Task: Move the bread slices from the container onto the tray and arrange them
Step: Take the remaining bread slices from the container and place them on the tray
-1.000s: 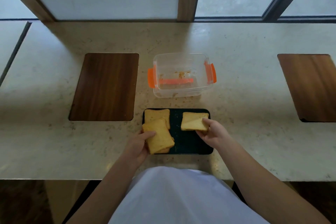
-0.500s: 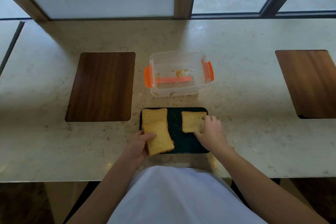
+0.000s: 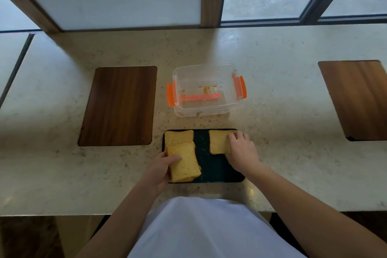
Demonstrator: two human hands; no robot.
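slice [image 3: 217, 142] now flat on tray [image 3: 211, 170] (right hand [image 3: 243, 153] holding), left hand [image 3: 161, 168] unmoved

I find the tray [image 3: 216, 168] open only along its centre strip and near-right corner. L side is blocked by stacked slices [image 3: 184, 161] held in my left hand [image 3: 161, 165], far-right by a single slice [image 3: 217, 142] held in my right hand [image 3: 240, 151]. The container [image 3: 209, 109] stands just behind, w/ a narrow table [image 3: 282, 132] gap between. Table is open either side.

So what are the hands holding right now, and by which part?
Left hand grips the front-left slice by its left edge, thumb on top. Right hand holds the right slice by its right edge.
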